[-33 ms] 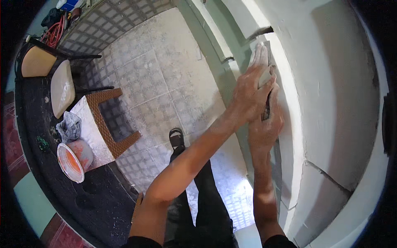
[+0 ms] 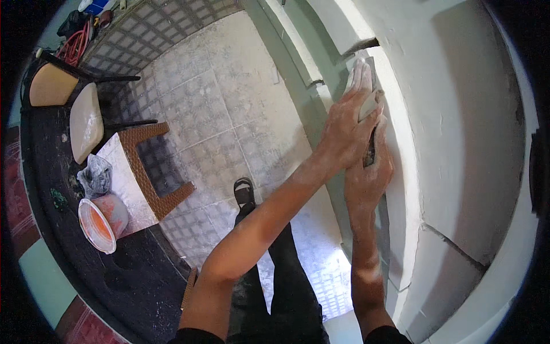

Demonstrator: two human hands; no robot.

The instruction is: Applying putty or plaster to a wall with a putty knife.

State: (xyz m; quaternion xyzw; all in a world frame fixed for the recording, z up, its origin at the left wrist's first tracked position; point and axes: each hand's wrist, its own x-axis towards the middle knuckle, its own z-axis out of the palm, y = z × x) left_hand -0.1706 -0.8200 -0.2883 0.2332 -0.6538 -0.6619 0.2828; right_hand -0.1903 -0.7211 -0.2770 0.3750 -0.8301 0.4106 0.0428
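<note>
Both my hands, dusted white, are on a long, narrow grey tool lying along the pale moulded ledge on the right wall. My left hand is farther along it, fingers stretched over its upper end and thumb bent at its side. My right hand grips the lower end, just behind the left. The exact shape of the tool is mostly hidden under my hands. A dark gap breaks the ledge just beyond my fingertips.
A brown woven-edged stool at left carries a white bucket with orange inside and a crumpled bag. Two chairs and red cables are behind it, a black surface nearer. My sandalled foot stands on the dusty tiles.
</note>
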